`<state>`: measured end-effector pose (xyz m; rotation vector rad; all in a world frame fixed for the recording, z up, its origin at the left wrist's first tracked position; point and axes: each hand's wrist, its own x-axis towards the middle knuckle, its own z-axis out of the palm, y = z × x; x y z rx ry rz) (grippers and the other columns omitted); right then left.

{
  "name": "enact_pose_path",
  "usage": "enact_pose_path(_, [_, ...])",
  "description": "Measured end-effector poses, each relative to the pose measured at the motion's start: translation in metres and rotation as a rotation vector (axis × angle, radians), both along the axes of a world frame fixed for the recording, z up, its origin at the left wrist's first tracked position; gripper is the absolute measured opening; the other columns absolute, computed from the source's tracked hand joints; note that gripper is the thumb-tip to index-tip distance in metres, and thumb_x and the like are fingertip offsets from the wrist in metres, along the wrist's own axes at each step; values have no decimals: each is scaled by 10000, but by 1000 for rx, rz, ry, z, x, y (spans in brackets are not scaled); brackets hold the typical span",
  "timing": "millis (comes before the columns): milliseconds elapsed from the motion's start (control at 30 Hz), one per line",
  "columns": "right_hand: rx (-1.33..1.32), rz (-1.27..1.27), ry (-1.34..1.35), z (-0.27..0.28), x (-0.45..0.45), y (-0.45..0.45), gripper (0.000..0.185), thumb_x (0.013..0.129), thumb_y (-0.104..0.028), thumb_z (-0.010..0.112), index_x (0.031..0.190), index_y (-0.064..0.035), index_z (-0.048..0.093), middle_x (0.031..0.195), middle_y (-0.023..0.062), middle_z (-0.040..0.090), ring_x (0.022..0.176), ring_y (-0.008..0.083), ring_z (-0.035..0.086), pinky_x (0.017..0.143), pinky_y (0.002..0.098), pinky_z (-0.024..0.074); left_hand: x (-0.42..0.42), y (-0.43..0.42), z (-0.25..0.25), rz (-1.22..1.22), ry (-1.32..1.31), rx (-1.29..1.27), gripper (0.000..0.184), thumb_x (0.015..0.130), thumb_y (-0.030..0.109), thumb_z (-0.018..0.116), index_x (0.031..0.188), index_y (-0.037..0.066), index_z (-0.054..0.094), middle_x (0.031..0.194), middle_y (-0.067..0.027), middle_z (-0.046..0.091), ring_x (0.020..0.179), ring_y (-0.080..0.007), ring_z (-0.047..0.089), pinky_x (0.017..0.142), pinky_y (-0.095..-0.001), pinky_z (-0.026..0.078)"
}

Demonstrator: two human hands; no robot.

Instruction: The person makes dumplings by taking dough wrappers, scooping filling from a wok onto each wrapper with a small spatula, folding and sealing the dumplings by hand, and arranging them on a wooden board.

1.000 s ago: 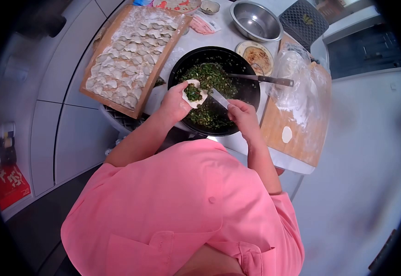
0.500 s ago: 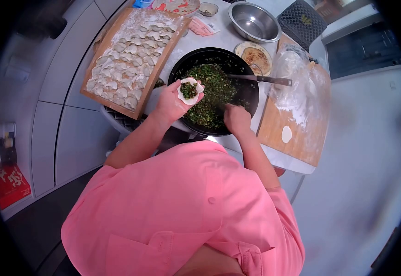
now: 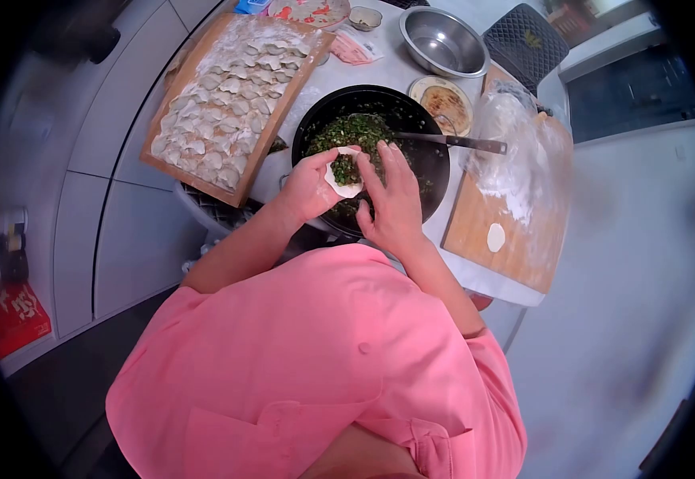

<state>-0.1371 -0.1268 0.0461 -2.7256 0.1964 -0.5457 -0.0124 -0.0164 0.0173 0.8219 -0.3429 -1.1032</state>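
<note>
Cupped in my left hand (image 3: 306,190) is a round white dumpling wrapper (image 3: 351,190) with green chopped filling (image 3: 346,168) on its middle. The wrapper lies unfolded, over the near left part of a black pan (image 3: 437,180). My right hand (image 3: 395,199) is at the wrapper's right side with its fingers spread; whether the fingertips touch its edge I cannot tell. Under both hands the pan holds a heap of green chopped filling (image 3: 354,132). A utensil with a dark handle (image 3: 475,144) rests across the pan's right rim.
On the left a floured wooden board (image 3: 240,194) bears rows of dumplings (image 3: 228,104). To the right, another board (image 3: 471,219) carries one wrapper (image 3: 496,237), flour and a plastic bag (image 3: 501,132). Behind the pan are a steel bowl (image 3: 446,44) and a plate with a flatbread (image 3: 446,106).
My right hand has risen from the filling in the pan to the wrapper, and its fingers have spread. My left hand has moved slightly right and nearer with the wrapper.
</note>
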Motion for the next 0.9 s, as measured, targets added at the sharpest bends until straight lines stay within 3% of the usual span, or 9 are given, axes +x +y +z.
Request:
enact_pose_path(67, [-76, 54, 41, -1, -1, -1, 634, 647, -97, 570, 1267, -90, 439, 1350, 195, 327, 1269, 374, 288, 984, 479, 301, 4, -2, -6, -16, -4, 11, 355, 952, 191, 288, 1201, -13, 437, 1217, -152, 477, 1145, -272, 465, 984, -439, 368])
enact_pose_path(133, [-141, 99, 96, -6, -2, -1, 653, 648, -96, 593, 1280, -116, 433, 1377, 170, 314, 1282, 357, 283, 1001, 480, 287, 8, -5, -10, -43, 611, -100, 355, 948, 186, 289, 1201, -17, 434, 1204, -159, 483, 1137, -277, 469, 986, -445, 368])
enact_pose_path(433, [-175, 199, -254, -9, -1, -6, 365, 699, -112, 623, 1060, -160, 600, 1239, 81, 489, 1155, 308, 441, 923, 457, 369, 11, -1, -11, -105, 527, -89, 331, 938, 165, 324, 1194, -12, 437, 1185, -146, 492, 1088, -253, 494, 927, -409, 408])
enact_pose_path(467, [-151, 192, -278, -9, 0, -5, 255, 691, -103, 627, 943, -139, 633, 1212, 62, 517, 1126, 298, 466, 920, 447, 373, 7, -3, -10, -121, 238, -21, 318, 931, 151, 345, 1187, -10, 442, 1167, -136, 501, 1070, -236, 504, 881, -381, 432])
enact_pose_path(500, [-152, 188, -279, -7, 2, -6, 255, 691, -103, 627, 943, -139, 633, 1212, 62, 517, 1126, 298, 466, 920, 447, 373, 3, -2, -4, -124, 237, -20, 318, 931, 151, 345, 1187, -10, 442, 1167, -136, 501, 1070, -236, 504, 881, -381, 432])
enact_pose_path(633, [117, 98, -280, -3, 9, -7, 187, 655, -80, 671, 840, -103, 652, 1221, 105, 505, 1149, 319, 435, 938, 430, 360, -6, 2, -2, -67, -197, 15, 299, 936, 166, 367, 1169, -5, 445, 1129, -124, 511, 1034, -222, 530, 859, -381, 463])
enact_pose_path(700, [224, 12, -288, -7, 10, -7, 167, 649, -69, 685, 812, -88, 654, 1222, 117, 504, 1161, 325, 422, 945, 418, 355, -7, 3, -5, -219, 105, -74, 383, 816, 37, 577, 1185, -1, 480, 1176, -109, 518, 1099, -201, 502, 928, -332, 420])
enact_pose_path(767, [660, -70, -249, -13, 10, -8, 154, 670, -64, 693, 816, -70, 646, 1223, 126, 500, 1187, 328, 396, 965, 405, 337, -10, 3, 0, -226, -198, 82, 389, 844, 45, 545, 1216, -3, 444, 1223, -132, 461, 1117, -242, 489, 950, -377, 425])
enact_pose_path(900, [918, -117, -154, -13, 10, -11, 105, 717, -87, 680, 808, -56, 640, 1227, 110, 507, 1164, 255, 432, 906, 348, 402, -12, 1, -9, -228, 159, -110, 357, 905, 100, 480, 1233, -23, 411, 1256, -149, 417, 1127, -277, 482, 930, -401, 453])
